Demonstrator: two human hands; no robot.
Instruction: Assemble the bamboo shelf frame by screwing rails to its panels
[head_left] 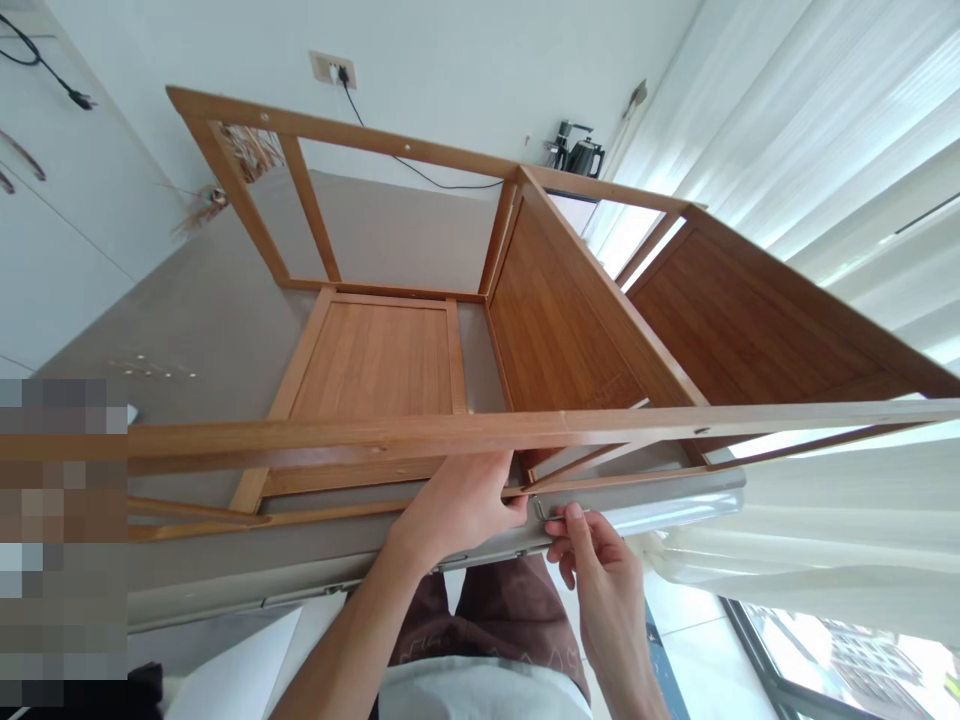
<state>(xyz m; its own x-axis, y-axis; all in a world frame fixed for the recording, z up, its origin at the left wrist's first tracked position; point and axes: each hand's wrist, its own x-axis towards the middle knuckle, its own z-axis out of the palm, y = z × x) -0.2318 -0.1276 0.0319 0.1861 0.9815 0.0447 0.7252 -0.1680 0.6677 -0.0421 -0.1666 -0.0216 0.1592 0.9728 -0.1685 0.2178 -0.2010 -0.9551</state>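
At the surface's (pixel 206 300) near edge: two hands (pixel 466 507), one hex key (pixel 541 512). On it: one wooden frame (pixel 465 432) with three solid panels (pixel 367 355).

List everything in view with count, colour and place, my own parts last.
Table: one, grey, centre
Frame: one, brown, on the table
Hex key: one, metallic, front centre
Bits: several, pale, on the table's left
Outlet: one, beige, on the wall
Cords: two, black, at the outlet and upper left
Kettle: one, black, behind the frame
Dried plant: count unclear, brown, back left
Cabinet: one, white, left
Curtains: count unclear, white, right
Window: one, dark-framed, lower right
Lower left: pixelated, contents hidden
Trousers: one pair, brown, bottom centre
Left hand: one, bare, at the frame's near side
Right hand: one, bare, holding the hex key
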